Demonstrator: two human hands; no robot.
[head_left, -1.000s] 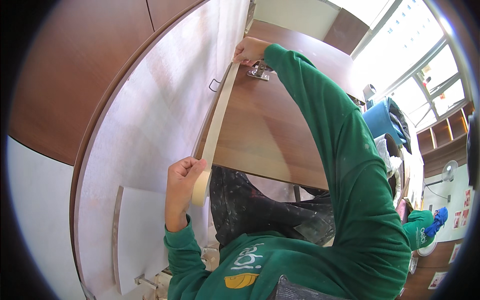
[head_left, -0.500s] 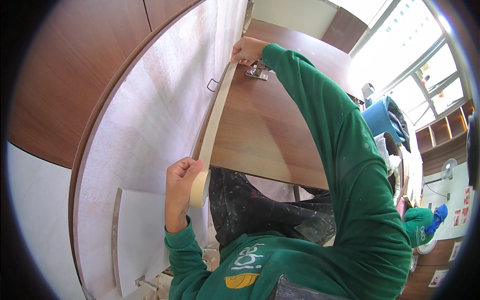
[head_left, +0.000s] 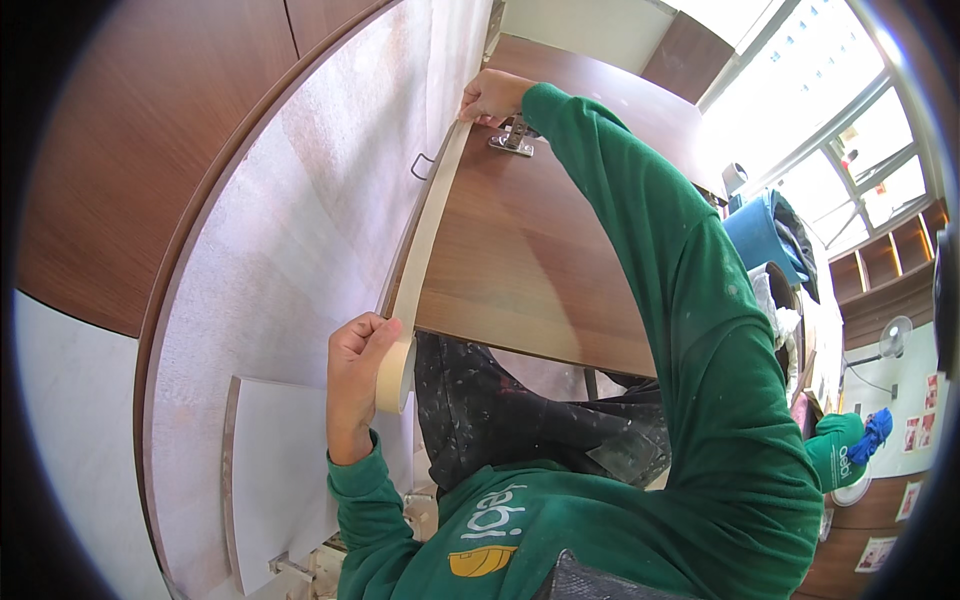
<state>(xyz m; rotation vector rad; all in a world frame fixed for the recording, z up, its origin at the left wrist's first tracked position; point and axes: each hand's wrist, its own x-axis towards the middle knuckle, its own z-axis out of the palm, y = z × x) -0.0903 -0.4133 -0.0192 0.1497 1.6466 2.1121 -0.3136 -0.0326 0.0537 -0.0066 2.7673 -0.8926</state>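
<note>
My left hand (head_left: 356, 372) is closed around a roll of cream masking tape (head_left: 394, 378), thumb across its top, just off the near corner of a brown wood-grain panel (head_left: 530, 270). From the roll a taut tape strip (head_left: 430, 225) runs away along the panel's left edge. At its far end my right hand (head_left: 495, 97) pinches the strip, fingertips down against the panel edge. A metal hinge (head_left: 512, 143) is fixed to the panel beside that hand. Whether the strip's middle touches the surface I cannot tell.
A pale wall-like surface (head_left: 290, 190) rises close on the left, with a thin wire loop (head_left: 421, 166) near the tape. Below it leans a white board (head_left: 280, 460). On the right stand a blue bin (head_left: 765, 240) and a fan (head_left: 895, 335); a person in green (head_left: 838, 448) is beyond.
Both hands keep their hold, and the tape stays stretched between them. The hands and panel sit slightly further left in the picture.
</note>
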